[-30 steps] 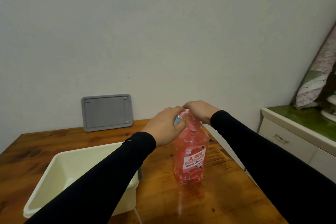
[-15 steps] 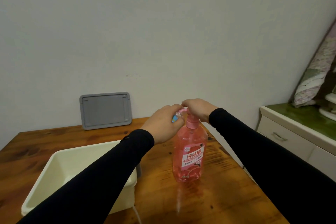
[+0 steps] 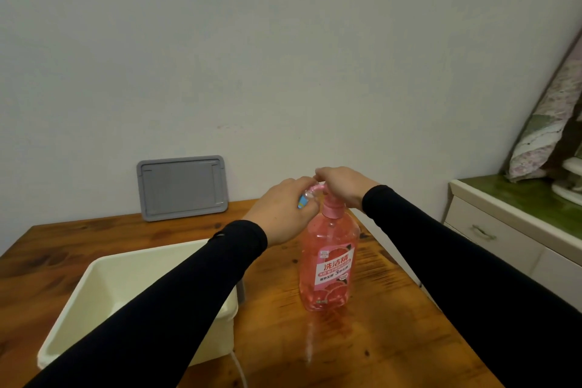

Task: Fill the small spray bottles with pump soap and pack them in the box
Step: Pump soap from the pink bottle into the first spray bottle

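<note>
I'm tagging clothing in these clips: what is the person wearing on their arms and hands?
Both arms are covered by long, close-fitting black sleeves that end at the wrists. The left sleeve shows a small pale mark near its cuff; the right sleeve looks plain. The left hand and right hand are bare: no gloves, and no rings, watch or bracelets are visible.

Single head view, worn above the wooden table (image 3: 362, 340), facing forward and down toward the wall (image 3: 283, 56) behind the table; table close, wall beyond.
</note>
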Motion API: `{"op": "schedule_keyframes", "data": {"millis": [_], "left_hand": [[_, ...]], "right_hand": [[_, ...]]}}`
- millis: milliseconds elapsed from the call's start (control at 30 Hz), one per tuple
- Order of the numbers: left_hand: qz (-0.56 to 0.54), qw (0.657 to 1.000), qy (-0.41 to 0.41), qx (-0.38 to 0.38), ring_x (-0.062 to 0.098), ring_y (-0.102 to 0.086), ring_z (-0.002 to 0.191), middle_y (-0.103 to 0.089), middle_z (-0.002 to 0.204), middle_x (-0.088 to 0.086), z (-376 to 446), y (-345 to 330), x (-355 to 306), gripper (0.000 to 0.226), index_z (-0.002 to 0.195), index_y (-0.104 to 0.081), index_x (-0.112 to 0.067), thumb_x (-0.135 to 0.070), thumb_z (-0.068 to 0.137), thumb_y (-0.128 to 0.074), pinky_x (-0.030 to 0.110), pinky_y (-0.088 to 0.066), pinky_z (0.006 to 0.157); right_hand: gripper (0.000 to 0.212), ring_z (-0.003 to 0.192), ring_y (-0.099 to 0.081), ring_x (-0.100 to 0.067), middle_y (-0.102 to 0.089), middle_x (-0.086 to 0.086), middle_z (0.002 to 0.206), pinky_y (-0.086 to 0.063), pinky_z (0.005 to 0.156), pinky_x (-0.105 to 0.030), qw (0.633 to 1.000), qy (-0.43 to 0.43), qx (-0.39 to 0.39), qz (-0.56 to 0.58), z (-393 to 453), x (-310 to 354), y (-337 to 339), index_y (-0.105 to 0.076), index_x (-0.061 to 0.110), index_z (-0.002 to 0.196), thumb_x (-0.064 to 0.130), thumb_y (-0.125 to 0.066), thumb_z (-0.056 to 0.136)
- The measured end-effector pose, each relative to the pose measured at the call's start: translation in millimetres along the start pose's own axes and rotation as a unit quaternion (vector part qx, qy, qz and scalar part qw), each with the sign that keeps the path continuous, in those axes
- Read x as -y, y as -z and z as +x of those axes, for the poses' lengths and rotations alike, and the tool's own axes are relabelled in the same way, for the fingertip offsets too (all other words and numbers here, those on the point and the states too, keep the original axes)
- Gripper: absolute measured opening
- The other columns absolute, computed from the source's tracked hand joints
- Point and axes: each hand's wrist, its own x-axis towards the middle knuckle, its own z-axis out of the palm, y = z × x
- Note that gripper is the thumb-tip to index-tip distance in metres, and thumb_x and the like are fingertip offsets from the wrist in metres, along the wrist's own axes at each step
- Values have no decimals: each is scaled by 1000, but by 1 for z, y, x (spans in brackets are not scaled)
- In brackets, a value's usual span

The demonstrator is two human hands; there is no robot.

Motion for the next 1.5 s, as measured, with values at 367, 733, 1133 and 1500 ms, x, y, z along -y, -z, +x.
{"op": "schedule_keyframes", "data": {"millis": [367,733,1133,1500], "left_hand": [[6,1000,-5,7,7,-47,91,-56,119,-1,2,2,0,45,137,-42,-29,-42,94,-44,17,-34,69],[10,1000,8,13,5,-45,92,-54,125,-1,-3,-8,6,46,138,-40,-30,-42,94,-44,16,-34,72],[0,1000,5,-5,5,-47,93,-54,124,-1,-5,-13,8,47,138,-40,-28,-43,93,-44,17,-36,74],[-11,1000,3,-14,5,-50,91,-56,119,-4,-1,-5,5,45,135,-43,-30,-45,92,-44,12,-36,70]], "right_hand": [[39,76,-51,-18,-56,-6,85,-37,63,-29,1000,-19,-2,23,3,2,3,-58,2,116,26,-34,98],[34,110,-53,-39,-57,-24,119,-44,93,-43,1000,-23,4,-12,4,-8,-5,-54,-4,120,14,-34,98],[30,108,-55,-32,-57,-20,124,-43,86,-34,991,35,-13,-131,5,-11,-9,-52,1,121,4,-40,94],[32,101,-56,-30,-58,-18,115,-45,87,-36,995,47,-4,-87,5,-5,-1,-52,1,120,14,-34,97]]}}
